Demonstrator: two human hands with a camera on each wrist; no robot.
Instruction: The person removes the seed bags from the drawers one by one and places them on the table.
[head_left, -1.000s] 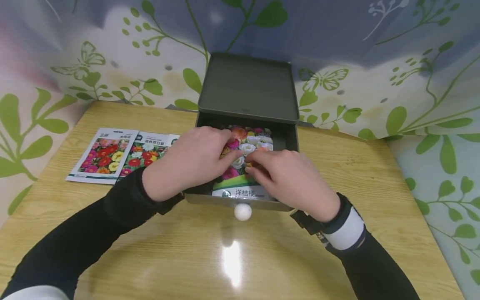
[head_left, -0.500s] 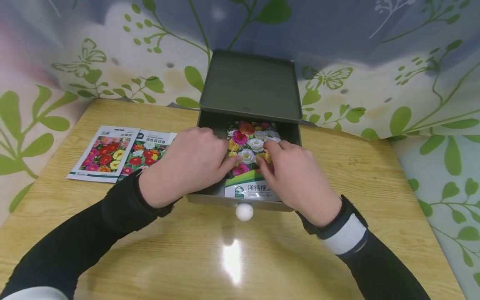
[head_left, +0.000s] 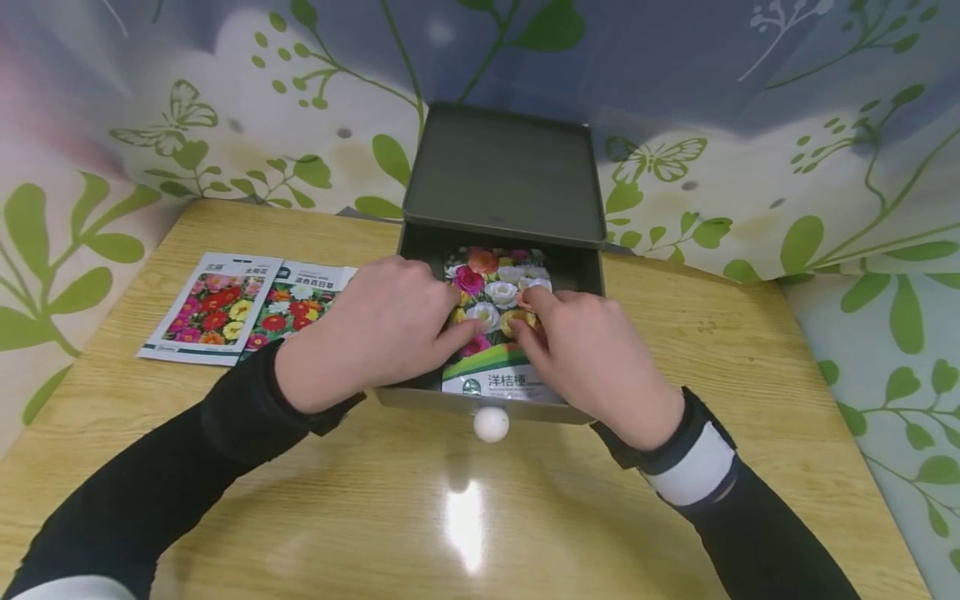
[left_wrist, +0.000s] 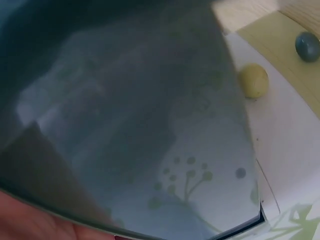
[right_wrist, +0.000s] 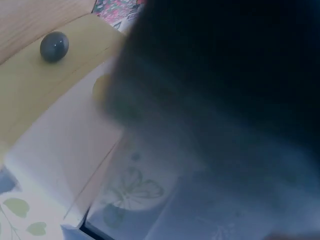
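Note:
A flower seed packet (head_left: 491, 367), showing white, pink and yellow blooms, lies face up in an open dark grey drawer (head_left: 408, 396). My left hand (head_left: 382, 317) holds its left side, the thumb lying over the picture and the other fingers mostly hidden at the edge. From the right, my right hand (head_left: 592, 350) grips it with thumb and index finger bent onto the printed face. A strip of that hand shows at the bottom left of the left wrist view as fingers (left_wrist: 40, 220), beneath a dark glossy surface (left_wrist: 140, 125).
Two more seed packets, a front one (head_left: 206, 308) and a partly covered one (head_left: 292, 304), lie on the wooden table (head_left: 337, 517) at left. A white knob (head_left: 491, 424) sits on the drawer front. Below are a white drawer with a yellow knob (left_wrist: 253, 80) and a grey knob (right_wrist: 54, 47).
The seed packet shifts right within the drawer, then slightly back left. Both hands stay on it, moving a little with it; the right thumb and index finger now lie farther right.

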